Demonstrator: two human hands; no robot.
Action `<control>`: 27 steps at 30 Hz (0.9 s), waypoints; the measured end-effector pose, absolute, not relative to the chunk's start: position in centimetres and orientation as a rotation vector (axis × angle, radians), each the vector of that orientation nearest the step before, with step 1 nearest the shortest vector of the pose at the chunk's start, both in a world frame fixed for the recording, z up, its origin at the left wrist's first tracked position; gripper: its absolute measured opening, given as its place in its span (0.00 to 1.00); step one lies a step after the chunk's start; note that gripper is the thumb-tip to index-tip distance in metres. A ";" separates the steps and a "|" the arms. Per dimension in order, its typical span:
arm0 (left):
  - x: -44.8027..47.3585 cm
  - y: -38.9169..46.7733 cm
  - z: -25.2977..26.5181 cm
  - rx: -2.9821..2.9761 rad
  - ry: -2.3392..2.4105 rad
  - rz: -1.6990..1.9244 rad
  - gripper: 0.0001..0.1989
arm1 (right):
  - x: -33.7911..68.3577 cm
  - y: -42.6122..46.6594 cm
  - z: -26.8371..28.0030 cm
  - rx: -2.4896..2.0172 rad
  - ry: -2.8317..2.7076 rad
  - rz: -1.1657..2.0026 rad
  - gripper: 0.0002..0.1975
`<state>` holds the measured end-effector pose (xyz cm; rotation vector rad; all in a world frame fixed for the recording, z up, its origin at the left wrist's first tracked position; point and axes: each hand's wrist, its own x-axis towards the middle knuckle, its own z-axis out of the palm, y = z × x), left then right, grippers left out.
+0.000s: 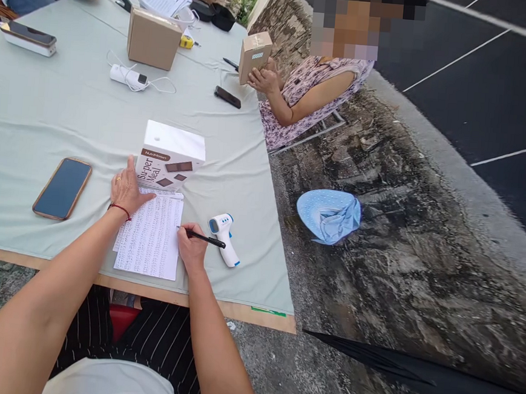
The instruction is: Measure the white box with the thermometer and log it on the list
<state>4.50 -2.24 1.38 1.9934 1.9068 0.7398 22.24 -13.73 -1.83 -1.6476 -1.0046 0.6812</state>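
Observation:
A black pen [205, 237] is pinched in my right hand [192, 246], its tip at the right side of a sheet of paper [149, 249] covered in rows of small handwriting or print. Another sheet shows partly underneath. My left hand [125, 191] rests with its fingers stretched along the left side of a white "Super Meal" box [170, 156], and its thumb lies out over the paper's top. Whether the fingers press on the box I cannot tell. The box stands just beyond the paper. Right of my right hand lies a white and blue infrared thermometer [224, 239].
A smartphone [62, 188] lies left on the cloth-covered table [32, 118]. Farther back are a cardboard box [152, 39], a white device with a cable [128, 77] and a black device [228, 97]. A person at right holds a small carton [254, 57]. A blue hat [329, 216] lies on the ground.

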 end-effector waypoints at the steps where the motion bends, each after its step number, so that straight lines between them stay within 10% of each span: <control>1: 4.5 -2.2 1.3 1.991 1.909 0.745 0.65 | 22.2 -13.7 -1.8 -1.644 -1.000 0.686 0.08; 27: 2.4 -0.3 2.1 1.770 1.818 0.768 0.56 | 25.4 -12.0 -5.3 -1.474 -1.589 0.144 0.20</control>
